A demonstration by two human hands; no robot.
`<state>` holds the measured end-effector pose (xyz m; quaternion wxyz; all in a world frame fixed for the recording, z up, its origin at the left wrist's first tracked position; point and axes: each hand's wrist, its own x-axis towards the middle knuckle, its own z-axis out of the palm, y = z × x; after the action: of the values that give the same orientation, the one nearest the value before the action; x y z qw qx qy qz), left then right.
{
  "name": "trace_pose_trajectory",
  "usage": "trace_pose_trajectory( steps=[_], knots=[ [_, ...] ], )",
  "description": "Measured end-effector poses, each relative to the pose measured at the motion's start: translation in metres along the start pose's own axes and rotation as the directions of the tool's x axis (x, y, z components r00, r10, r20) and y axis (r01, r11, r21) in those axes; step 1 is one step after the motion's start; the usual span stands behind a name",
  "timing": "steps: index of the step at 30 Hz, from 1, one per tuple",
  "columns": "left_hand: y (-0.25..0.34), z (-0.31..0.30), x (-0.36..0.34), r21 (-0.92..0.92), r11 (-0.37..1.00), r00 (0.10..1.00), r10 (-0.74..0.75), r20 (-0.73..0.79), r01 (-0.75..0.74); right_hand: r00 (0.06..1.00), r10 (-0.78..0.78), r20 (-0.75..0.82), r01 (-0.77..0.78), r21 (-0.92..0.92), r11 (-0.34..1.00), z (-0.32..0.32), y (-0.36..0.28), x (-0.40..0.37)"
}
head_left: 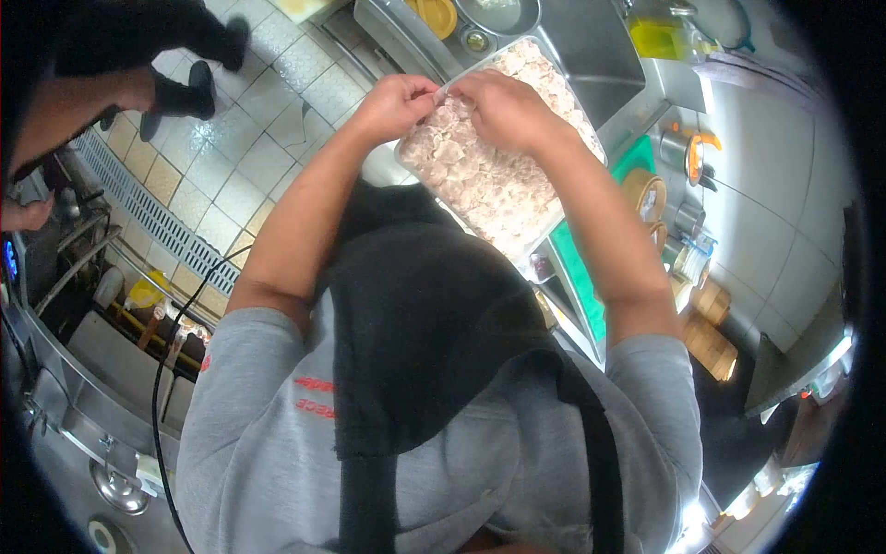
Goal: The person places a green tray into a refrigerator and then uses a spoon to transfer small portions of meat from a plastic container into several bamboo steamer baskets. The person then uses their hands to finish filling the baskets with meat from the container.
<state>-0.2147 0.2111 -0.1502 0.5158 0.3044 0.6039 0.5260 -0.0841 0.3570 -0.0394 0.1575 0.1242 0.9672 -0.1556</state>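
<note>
A rectangular tray (402,152) full of pale pink pieces of raw meat (498,180) lies in front of me, reaching from near my apron to the sink. My left hand (399,106) is at the tray's left edge, its thumb and fingers pinched together at the rim. Right beside it, my right hand (506,109) is bent over the same edge, above the meat, with its fingers curled down. Whatever lies between the fingertips of either hand is too small to tell, perhaps a clear film along the rim.
Beyond the tray is a steel sink (591,55) with a metal bowl (498,13) and a yellow dish (434,15). A green board (577,268) and round wooden containers (643,194) stand at right. Another person's legs (175,92) show on the tiled floor at left, near a drain grate (152,208).
</note>
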Motion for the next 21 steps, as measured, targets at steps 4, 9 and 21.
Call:
trace_pose_trajectory(
  steps=[4,9,21],
  knots=[
    [-0.007,0.001,0.003,-0.063,0.998,1.0,-0.006,0.015,0.007,0.999,0.003,0.046,-0.001,-0.037,0.999,0.002,0.002,0.003],
    [-0.011,0.001,0.004,-0.036,0.999,1.0,0.023,-0.007,-0.023,0.994,-0.021,0.103,0.032,-0.104,0.994,0.0,-0.001,0.003],
    [-0.006,-0.002,0.005,0.004,1.0,0.999,0.021,0.03,-0.021,0.986,0.005,0.167,-0.008,0.02,1.0,-0.008,-0.006,-0.012]
  ],
)
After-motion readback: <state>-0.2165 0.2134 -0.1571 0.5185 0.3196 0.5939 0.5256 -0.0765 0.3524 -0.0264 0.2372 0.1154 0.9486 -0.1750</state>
